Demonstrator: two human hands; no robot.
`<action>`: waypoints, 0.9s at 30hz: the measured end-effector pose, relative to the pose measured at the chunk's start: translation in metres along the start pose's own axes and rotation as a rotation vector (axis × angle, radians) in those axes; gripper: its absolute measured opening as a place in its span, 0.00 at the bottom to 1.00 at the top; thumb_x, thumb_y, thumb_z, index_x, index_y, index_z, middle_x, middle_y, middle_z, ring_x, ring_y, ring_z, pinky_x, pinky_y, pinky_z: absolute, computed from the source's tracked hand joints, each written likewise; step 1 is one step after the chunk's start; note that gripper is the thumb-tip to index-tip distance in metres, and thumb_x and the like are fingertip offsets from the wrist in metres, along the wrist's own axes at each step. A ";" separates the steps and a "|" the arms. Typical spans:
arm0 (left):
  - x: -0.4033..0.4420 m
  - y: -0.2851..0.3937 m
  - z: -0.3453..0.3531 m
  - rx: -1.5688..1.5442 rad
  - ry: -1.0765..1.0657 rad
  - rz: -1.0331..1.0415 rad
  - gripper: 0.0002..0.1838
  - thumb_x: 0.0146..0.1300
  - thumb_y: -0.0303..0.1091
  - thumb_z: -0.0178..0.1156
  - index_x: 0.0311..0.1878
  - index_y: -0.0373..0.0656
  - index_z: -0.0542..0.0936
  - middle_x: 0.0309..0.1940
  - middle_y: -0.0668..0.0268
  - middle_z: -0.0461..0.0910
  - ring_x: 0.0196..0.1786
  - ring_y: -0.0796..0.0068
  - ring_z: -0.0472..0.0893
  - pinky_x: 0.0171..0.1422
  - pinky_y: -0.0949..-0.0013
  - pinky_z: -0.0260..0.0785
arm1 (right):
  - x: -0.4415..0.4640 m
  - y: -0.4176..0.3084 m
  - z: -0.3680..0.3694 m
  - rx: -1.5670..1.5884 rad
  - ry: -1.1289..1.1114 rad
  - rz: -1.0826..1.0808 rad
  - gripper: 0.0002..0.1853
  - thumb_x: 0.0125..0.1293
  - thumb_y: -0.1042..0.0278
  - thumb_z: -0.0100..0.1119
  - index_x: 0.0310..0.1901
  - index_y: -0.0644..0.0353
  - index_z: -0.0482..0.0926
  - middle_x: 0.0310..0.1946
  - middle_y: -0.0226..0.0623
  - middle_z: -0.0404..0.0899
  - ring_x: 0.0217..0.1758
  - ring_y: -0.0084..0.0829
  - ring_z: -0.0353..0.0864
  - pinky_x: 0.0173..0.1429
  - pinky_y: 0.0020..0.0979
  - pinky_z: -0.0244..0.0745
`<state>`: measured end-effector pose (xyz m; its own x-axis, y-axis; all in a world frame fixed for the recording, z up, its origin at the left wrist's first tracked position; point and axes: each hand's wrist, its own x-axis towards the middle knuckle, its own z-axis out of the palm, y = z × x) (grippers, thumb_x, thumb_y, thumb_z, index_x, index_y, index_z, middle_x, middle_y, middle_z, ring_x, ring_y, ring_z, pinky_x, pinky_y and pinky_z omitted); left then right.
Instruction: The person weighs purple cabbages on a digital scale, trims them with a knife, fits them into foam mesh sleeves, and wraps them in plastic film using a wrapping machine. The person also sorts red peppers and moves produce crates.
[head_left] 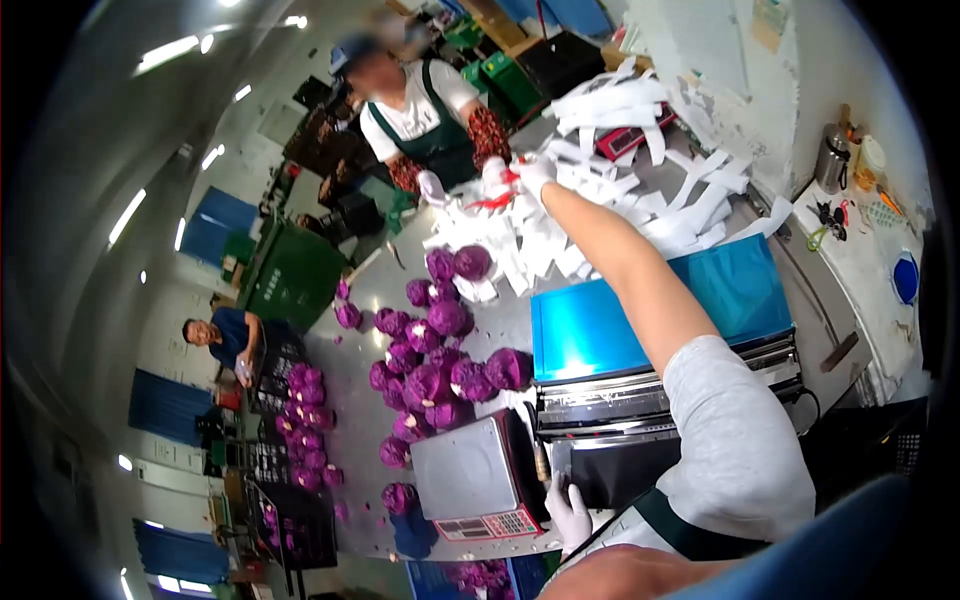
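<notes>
My right hand (pixel 536 174), in a white glove, reaches far across the table to the pile of white strips (pixel 640 205). Its fingers are closed beside a small red item and close to a co-worker's gloved hand (pixel 496 177); what they hold is too small to tell. Another red piece (pixel 490 203) lies on the strips below. Near the table's front edge, my left hand (pixel 568 515), also gloved, has its fingers apart and rests by the wrapping machine (pixel 615 400). Blue film (pixel 575 325) covers the machine's far side. A scale (pixel 465 470) stands left of it.
Purple cabbages (pixel 428 384) cover the table's middle, with more by the black crates (pixel 275 390) at left. A co-worker in a dark green apron (pixel 445 140) stands opposite; another person (pixel 230 335) is farther left. A side table (pixel 865 240) bears a metal flask (pixel 832 158).
</notes>
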<state>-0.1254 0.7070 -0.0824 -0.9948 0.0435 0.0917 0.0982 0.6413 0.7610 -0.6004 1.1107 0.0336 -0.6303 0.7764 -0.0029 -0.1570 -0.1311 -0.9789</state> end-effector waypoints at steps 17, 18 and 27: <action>0.008 -0.021 0.018 0.213 0.073 0.201 0.20 0.67 0.35 0.53 0.60 0.40 0.74 0.55 0.53 0.74 0.57 0.52 0.70 0.63 0.54 0.58 | 0.025 0.004 0.037 -0.448 -0.526 0.022 0.08 0.58 0.65 0.66 0.40 0.48 0.84 0.36 0.32 0.85 0.31 0.28 0.82 0.30 0.27 0.78; 0.007 -0.021 0.019 0.219 0.078 0.199 0.19 0.67 0.34 0.53 0.60 0.40 0.74 0.55 0.53 0.74 0.57 0.52 0.70 0.63 0.54 0.58 | 0.024 0.002 0.035 -0.475 -0.467 -0.077 0.10 0.61 0.59 0.63 0.42 0.50 0.84 0.37 0.34 0.85 0.29 0.29 0.83 0.22 0.27 0.75; 0.005 -0.023 0.020 0.215 0.091 0.193 0.19 0.65 0.34 0.56 0.59 0.42 0.75 0.54 0.54 0.74 0.57 0.52 0.70 0.63 0.53 0.58 | 0.052 -0.051 0.015 -0.874 -0.472 -0.417 0.28 0.66 0.38 0.49 0.55 0.50 0.82 0.52 0.44 0.81 0.55 0.43 0.81 0.62 0.39 0.73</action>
<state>-0.1331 0.7074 -0.1122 -0.9510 0.1175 0.2862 0.2677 0.7760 0.5711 -0.6367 1.1480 0.0861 -0.9117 0.3173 0.2611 0.0525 0.7202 -0.6917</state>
